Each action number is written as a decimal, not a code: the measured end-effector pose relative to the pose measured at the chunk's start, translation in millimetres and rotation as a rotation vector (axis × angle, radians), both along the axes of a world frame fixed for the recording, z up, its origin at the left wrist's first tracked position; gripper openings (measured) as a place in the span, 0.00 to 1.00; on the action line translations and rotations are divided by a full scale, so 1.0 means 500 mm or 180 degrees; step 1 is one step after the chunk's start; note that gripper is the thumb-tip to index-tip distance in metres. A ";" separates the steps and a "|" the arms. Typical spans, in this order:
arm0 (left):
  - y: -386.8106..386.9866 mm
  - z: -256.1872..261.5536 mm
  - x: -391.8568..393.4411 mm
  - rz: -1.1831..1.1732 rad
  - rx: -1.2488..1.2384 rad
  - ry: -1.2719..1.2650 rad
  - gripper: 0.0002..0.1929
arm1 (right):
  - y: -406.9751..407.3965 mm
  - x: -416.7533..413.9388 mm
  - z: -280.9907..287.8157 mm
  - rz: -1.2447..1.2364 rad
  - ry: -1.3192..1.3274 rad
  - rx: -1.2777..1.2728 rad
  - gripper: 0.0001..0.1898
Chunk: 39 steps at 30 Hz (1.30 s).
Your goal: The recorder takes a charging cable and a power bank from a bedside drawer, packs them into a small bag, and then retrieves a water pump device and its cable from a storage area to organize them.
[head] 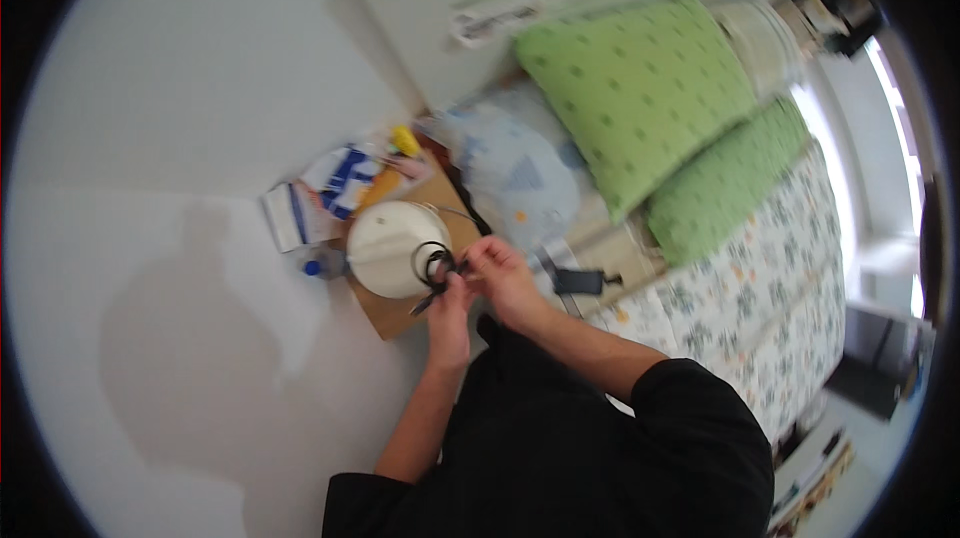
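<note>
Both hands meet in front of me at a coiled black cable (433, 262), over the edge of a round white lidded object (390, 249) on a wooden bedside table (390, 322). My left hand (451, 305) grips the coil from below, with a cable end poking out at its lower left. Close beside it, my right hand (506, 279) pinches part of the same cable between thumb and fingers. Blur hides the exact finger contact. To the right, a dark rectangular device (579, 281) lies at the bed's edge.
Packages (346, 182), a white box (289, 217) and a blue-capped bottle (324, 266) crowd the table's wall side. Green pillows (637, 88), a blue-patterned pillow (517, 167) and a floral bedspread (750, 305) cover the bed on the right. A wall stands at left.
</note>
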<state>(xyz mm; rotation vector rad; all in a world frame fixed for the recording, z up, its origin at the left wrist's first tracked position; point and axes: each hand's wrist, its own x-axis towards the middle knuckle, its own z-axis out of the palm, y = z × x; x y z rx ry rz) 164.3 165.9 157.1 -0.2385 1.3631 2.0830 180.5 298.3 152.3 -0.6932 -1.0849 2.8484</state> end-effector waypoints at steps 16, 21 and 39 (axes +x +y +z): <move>0.098 0.026 0.088 -0.2579 -0.1039 -0.0490 0.20 | 0.222 0.418 -0.470 0.1625 -0.2537 0.6014 0.41; 0.214 0.041 0.104 -0.2893 -0.0858 -0.0427 0.20 | 0.243 0.437 -0.533 0.2230 -0.2240 0.5856 0.29; 0.439 -0.042 0.485 -0.6294 -0.0859 0.1315 0.14 | -0.152 1.011 -0.030 -0.3591 -0.3875 0.1483 0.44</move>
